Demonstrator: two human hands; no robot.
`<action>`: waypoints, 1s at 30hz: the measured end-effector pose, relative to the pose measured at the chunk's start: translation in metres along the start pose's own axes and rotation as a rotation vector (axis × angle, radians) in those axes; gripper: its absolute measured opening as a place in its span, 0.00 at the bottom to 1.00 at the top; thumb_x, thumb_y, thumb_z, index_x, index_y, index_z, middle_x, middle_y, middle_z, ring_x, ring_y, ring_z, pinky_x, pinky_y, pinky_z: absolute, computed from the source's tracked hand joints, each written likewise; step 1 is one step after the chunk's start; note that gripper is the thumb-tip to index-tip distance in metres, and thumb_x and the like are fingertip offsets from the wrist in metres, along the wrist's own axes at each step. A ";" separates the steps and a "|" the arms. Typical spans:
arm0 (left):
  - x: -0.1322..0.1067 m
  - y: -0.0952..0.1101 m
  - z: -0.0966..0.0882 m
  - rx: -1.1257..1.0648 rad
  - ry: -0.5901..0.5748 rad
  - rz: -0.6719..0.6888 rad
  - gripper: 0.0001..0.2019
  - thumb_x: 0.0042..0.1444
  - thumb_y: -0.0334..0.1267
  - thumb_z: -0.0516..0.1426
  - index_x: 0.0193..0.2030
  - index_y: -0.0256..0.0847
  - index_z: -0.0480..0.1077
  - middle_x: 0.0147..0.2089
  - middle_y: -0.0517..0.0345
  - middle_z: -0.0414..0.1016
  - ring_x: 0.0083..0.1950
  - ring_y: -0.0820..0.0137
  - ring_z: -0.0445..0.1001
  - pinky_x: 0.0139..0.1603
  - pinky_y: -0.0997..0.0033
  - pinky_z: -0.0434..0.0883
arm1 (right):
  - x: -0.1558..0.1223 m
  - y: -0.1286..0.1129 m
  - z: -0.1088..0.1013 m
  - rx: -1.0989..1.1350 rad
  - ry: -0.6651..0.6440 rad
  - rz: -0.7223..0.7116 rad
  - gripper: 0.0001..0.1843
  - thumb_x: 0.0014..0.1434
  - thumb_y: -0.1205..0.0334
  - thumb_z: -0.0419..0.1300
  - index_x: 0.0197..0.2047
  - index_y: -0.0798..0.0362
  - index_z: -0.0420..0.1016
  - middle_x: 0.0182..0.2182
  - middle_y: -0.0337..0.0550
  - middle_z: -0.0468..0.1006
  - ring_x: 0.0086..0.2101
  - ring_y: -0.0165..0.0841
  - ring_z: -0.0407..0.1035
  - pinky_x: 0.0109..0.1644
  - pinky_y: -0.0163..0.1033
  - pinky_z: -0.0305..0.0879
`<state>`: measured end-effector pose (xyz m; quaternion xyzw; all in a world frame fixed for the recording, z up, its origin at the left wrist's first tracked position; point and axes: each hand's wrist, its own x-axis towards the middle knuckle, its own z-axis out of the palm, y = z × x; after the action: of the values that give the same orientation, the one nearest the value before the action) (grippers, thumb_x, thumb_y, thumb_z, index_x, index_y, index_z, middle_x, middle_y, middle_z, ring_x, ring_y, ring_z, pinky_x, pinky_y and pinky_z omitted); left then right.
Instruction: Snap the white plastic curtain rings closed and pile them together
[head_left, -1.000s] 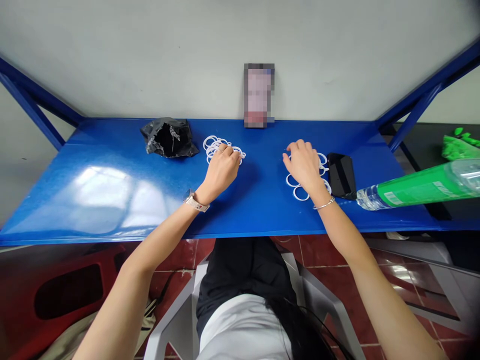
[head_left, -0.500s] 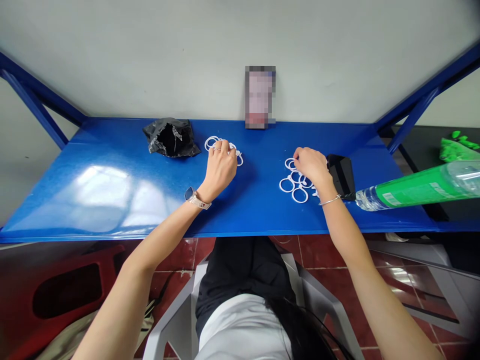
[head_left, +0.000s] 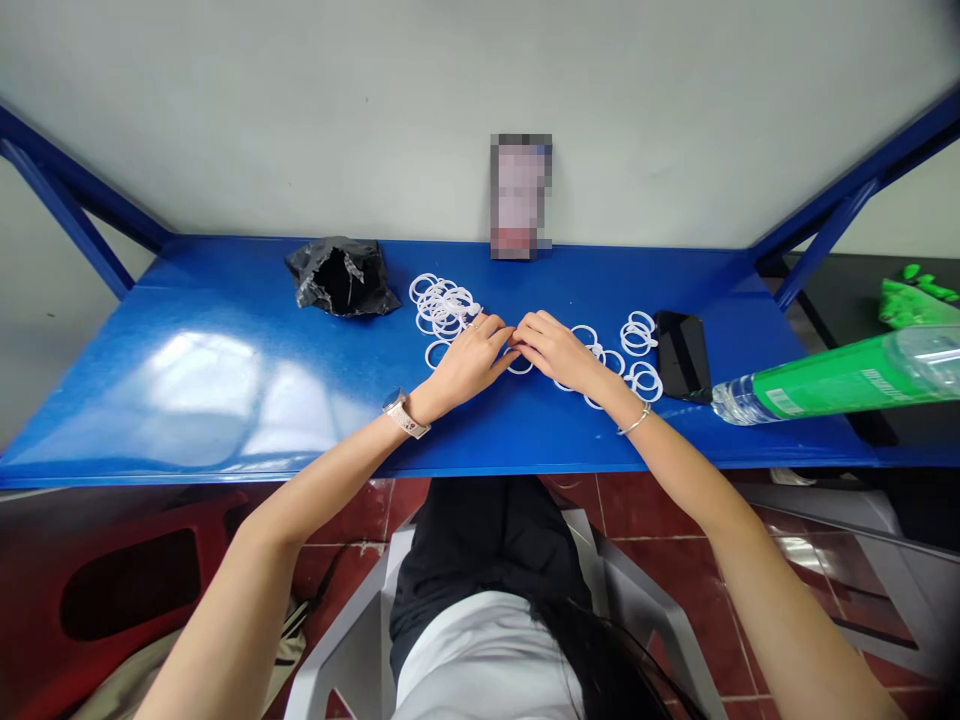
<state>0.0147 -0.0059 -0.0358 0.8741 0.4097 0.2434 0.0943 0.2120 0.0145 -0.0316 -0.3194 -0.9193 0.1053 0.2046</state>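
Fingers: on my feed the left hand (head_left: 471, 352) and right hand (head_left: 556, 350) meet at bent, close-set fingertips; I cannot tell whether either pinches anything.
Middle ring: one white ring (head_left: 519, 373) shows its lower edge just below those fingertips, between the hands.
Left pile: I see overlapping white hoops (head_left: 450, 308) just beyond the left hand, on the blue table (head_left: 517, 430).
Right group: I count several loose rings (head_left: 596, 352) beside and partly behind the right hand, some near a flat black slab (head_left: 681, 352).
Table ends: black bag (head_left: 307, 275) left, green-labelled bottle (head_left: 832, 378) right.
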 end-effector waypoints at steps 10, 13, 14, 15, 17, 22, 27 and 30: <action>0.006 0.003 -0.014 -0.616 -0.058 -0.214 0.17 0.63 0.50 0.57 0.37 0.36 0.76 0.32 0.56 0.77 0.30 0.72 0.69 0.33 0.73 0.63 | 0.001 -0.016 0.000 0.383 0.305 0.145 0.08 0.67 0.55 0.57 0.40 0.49 0.72 0.40 0.45 0.75 0.39 0.37 0.69 0.45 0.44 0.68; 0.007 0.006 -0.018 -0.774 -0.049 -0.270 0.23 0.58 0.58 0.59 0.38 0.36 0.77 0.33 0.53 0.80 0.33 0.68 0.74 0.36 0.71 0.67 | 0.002 -0.020 0.000 0.513 0.334 0.265 0.14 0.65 0.47 0.59 0.41 0.49 0.73 0.40 0.45 0.75 0.40 0.37 0.70 0.43 0.43 0.69; 0.007 0.007 -0.019 -0.814 -0.042 -0.283 0.24 0.57 0.60 0.60 0.38 0.36 0.76 0.33 0.52 0.80 0.34 0.68 0.75 0.37 0.71 0.68 | 0.002 -0.020 0.000 0.552 0.336 0.303 0.16 0.64 0.45 0.59 0.41 0.49 0.73 0.40 0.45 0.76 0.40 0.37 0.71 0.43 0.42 0.69; 0.007 0.008 -0.021 -0.850 -0.034 -0.293 0.24 0.57 0.60 0.60 0.37 0.36 0.76 0.33 0.52 0.80 0.35 0.68 0.75 0.38 0.71 0.68 | 0.003 -0.020 0.000 0.591 0.332 0.338 0.18 0.63 0.42 0.59 0.40 0.49 0.73 0.39 0.44 0.76 0.39 0.36 0.71 0.43 0.41 0.68; 0.007 0.008 -0.023 -0.922 -0.022 -0.312 0.24 0.57 0.60 0.61 0.36 0.35 0.75 0.32 0.52 0.79 0.34 0.69 0.75 0.38 0.71 0.68 | 0.003 -0.021 -0.001 0.671 0.315 0.396 0.21 0.61 0.39 0.60 0.38 0.50 0.73 0.36 0.42 0.77 0.36 0.34 0.70 0.41 0.39 0.66; 0.008 0.004 -0.023 -1.150 -0.076 -0.354 0.23 0.55 0.58 0.63 0.34 0.35 0.73 0.28 0.55 0.77 0.31 0.72 0.72 0.36 0.72 0.66 | 0.006 -0.025 -0.007 0.930 0.272 0.472 0.26 0.53 0.35 0.65 0.31 0.52 0.70 0.26 0.37 0.74 0.26 0.27 0.65 0.29 0.34 0.59; 0.007 0.005 -0.021 -1.366 -0.208 -0.394 0.21 0.54 0.55 0.65 0.33 0.35 0.72 0.26 0.58 0.72 0.32 0.73 0.72 0.37 0.71 0.66 | 0.007 -0.026 -0.011 1.235 0.063 0.509 0.28 0.51 0.36 0.68 0.28 0.54 0.68 0.20 0.34 0.71 0.17 0.20 0.56 0.19 0.31 0.45; 0.007 0.008 -0.023 -1.400 -0.199 -0.413 0.21 0.55 0.54 0.65 0.32 0.36 0.70 0.26 0.61 0.69 0.30 0.75 0.69 0.36 0.72 0.65 | 0.006 -0.027 -0.012 1.324 0.006 0.518 0.28 0.52 0.36 0.67 0.30 0.54 0.67 0.20 0.34 0.73 0.14 0.18 0.51 0.17 0.31 0.39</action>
<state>0.0123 -0.0066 -0.0109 0.5323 0.3041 0.3447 0.7109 0.1986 -0.0020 -0.0107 -0.3366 -0.5563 0.6860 0.3267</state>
